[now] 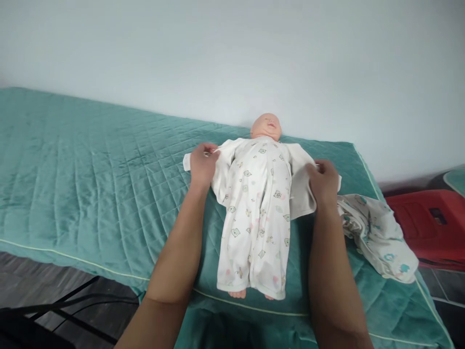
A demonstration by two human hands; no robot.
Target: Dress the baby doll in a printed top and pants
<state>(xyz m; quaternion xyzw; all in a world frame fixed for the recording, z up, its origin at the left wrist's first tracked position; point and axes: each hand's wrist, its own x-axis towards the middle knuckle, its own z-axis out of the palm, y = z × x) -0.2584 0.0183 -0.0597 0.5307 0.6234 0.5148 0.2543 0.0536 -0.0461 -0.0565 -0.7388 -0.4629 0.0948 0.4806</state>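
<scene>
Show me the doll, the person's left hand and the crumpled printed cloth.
doll (267,127), head camera, on its head.
left hand (202,165), head camera, back of the hand.
crumpled printed cloth (378,232), head camera, middle of the heap.

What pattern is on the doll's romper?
The romper is white with small scattered cartoon prints in green and pink, best seen in the head view.

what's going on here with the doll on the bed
A person is handling a baby doll that lies on its back on a green mattress. The doll wears a white printed romper with both sleeves spread out. The left hand grips the end of one sleeve and the right hand grips the other. The doll's bare feet stick out at the bottom. A second printed garment lies crumpled on the mattress beside the right hand.
</scene>
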